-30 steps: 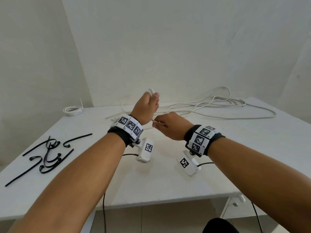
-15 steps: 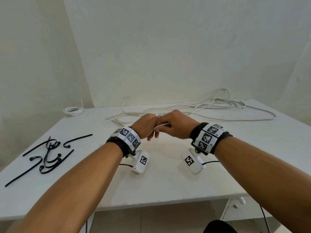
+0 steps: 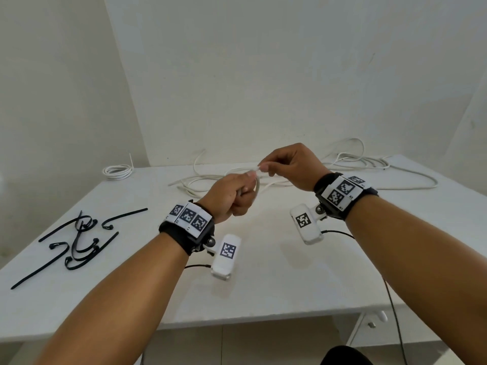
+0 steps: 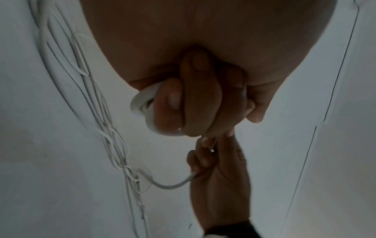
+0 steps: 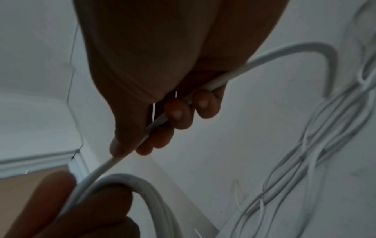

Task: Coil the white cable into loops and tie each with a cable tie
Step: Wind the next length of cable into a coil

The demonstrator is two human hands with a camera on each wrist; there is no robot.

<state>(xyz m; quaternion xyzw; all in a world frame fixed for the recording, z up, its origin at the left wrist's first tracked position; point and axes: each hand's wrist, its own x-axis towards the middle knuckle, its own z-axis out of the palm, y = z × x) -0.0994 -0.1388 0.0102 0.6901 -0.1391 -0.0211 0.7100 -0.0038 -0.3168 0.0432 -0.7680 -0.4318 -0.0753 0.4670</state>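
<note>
white cable (image 3: 257, 184) starts as a small loop wound round the curled fingers (image 4: 173, 103) of the left hand (image 3: 232, 197); the right hand (image 3: 287, 167) pinches the strand just beside it. its slack sprawls across the table (image 3: 263, 272) behind. it looks light, springy and smooth, so grip near the loop.

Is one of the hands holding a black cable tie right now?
No, the black cable ties lie on the table while the left hand and right hand grip the white cable.
</note>
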